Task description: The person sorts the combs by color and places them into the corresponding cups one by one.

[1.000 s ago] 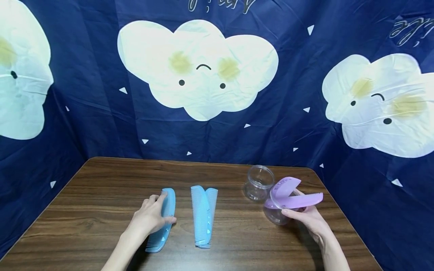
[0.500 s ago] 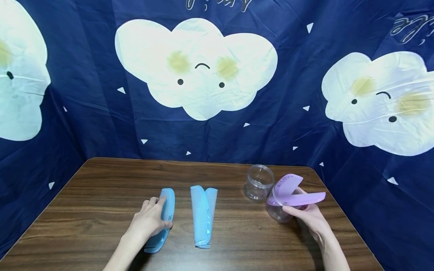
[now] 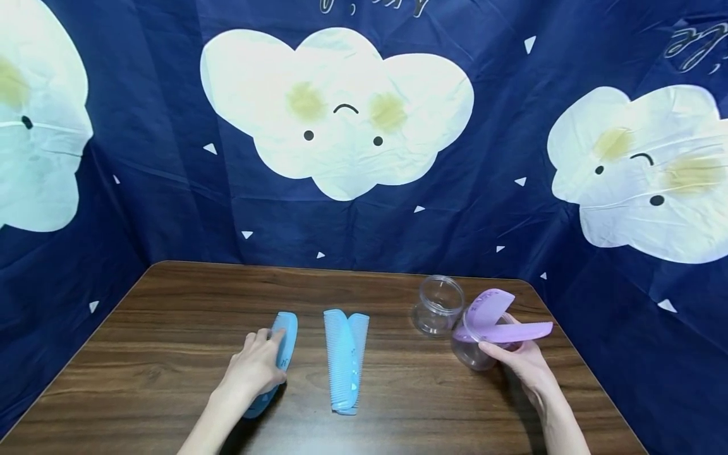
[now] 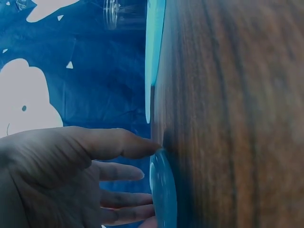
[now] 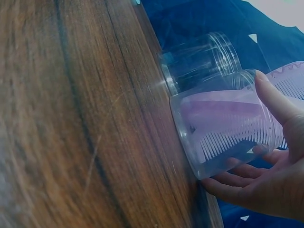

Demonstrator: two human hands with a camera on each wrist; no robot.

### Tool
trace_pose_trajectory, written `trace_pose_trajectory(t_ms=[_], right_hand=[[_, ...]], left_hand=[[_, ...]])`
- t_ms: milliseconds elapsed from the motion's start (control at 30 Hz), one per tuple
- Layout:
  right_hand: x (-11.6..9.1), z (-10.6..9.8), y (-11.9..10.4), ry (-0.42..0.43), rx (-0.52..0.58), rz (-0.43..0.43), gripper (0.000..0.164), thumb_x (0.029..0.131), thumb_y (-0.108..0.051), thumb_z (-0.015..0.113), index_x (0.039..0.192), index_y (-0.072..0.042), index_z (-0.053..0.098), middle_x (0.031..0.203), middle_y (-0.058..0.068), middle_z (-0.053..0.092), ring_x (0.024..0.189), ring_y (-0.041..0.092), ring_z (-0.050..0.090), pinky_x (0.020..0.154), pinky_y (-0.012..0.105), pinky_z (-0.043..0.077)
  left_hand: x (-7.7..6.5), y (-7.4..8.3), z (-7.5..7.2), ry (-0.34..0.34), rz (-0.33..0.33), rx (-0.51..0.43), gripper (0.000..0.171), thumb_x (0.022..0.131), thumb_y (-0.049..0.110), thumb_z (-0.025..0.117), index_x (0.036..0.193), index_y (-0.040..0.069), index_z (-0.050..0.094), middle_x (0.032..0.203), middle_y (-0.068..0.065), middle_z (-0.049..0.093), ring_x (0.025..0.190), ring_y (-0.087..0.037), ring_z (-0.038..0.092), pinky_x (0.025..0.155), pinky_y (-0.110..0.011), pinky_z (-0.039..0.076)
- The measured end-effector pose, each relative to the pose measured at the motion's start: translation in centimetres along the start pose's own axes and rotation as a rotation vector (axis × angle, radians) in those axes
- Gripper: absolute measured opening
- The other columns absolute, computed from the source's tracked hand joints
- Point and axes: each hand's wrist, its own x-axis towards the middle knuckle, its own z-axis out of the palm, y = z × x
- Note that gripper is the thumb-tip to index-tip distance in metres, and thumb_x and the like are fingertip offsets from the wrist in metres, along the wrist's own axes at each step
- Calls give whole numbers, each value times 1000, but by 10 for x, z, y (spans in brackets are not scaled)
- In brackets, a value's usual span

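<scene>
My left hand (image 3: 253, 366) pinches a blue comb (image 3: 289, 335) by its two long sides, thumb on the near-right edge and fingers across the other. The comb is tilted up on one side over the table, its teeth mostly hidden by the hand. In the left wrist view the thumb tip meets the comb's edge (image 4: 165, 190). On the right, my right hand (image 3: 526, 363) grips a clear plastic jar (image 3: 472, 359) around its side, thumb near the rim. Two purple combs stick out of that jar, one leaning up (image 3: 491, 306), the other lying toward the right (image 3: 523, 332).
Two more blue combs lie crossed mid-table, one with its broad spine uppermost (image 3: 344, 366), the other partly beneath it (image 3: 360, 328). A second clear jar (image 3: 425, 321) stands just behind the held one. The wooden table (image 3: 188, 316) backs onto a blue cloud-print cloth (image 3: 364, 234).
My left fingers have closed in on the blue comb, and it has tipped up from lying flat. The held jar with the purple combs has shifted slightly right and away.
</scene>
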Motion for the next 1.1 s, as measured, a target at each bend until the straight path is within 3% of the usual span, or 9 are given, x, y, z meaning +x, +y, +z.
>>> trace_pose_trajectory(t_ms=[133,233,467,567,700,900,1100], right_hand=[[-2,0,-1,17,-20,21,77,92,-16,77,157,-8,36,128,-16,64,112,-8,58,94,8,43],[-4,-4,-3,43,-30,49,88,91,-16,77,162,-8,26,132,-9,60,111,-11,56,93,8,43],[-11,-18,-13,123,-1,51,106,89,-10,78,166,-9,5,121,-21,55,103,-17,55,88,4,45],[-15,-27,-20,157,62,36,105,90,-7,76,167,-15,4,138,-5,51,105,-18,54,88,4,45],[-21,-40,-30,197,51,52,103,93,-11,74,167,-30,5,163,18,28,121,-14,48,89,0,42],[-26,-53,-50,276,-38,33,96,95,-15,72,164,-40,11,164,8,29,150,8,34,97,-1,37],[-24,-50,-81,356,-161,-60,93,94,-14,74,163,-41,18,167,5,31,152,11,33,101,0,35]], left_hand=[[0,0,1,-8,-2,1,90,73,12,85,153,0,44,149,-36,42,133,-51,43,97,-71,48],[0,2,1,-9,-3,1,91,73,14,85,153,1,44,149,-36,42,133,-52,42,96,-70,48],[0,0,-1,2,1,-12,92,73,16,84,154,1,42,149,-38,41,135,-55,40,93,-72,49],[1,-2,-2,3,0,-30,94,72,15,84,155,1,41,148,-40,40,134,-56,40,90,-73,49],[1,-3,-4,-3,-4,-59,97,71,15,85,155,1,39,150,-41,36,134,-59,38,91,-77,47],[2,-5,-6,-27,-20,-80,100,71,15,85,157,1,36,151,-42,34,136,-60,36,96,-78,43],[2,-4,-9,-19,-21,-113,103,70,14,85,158,2,34,151,-41,34,135,-58,36,95,-75,47]])
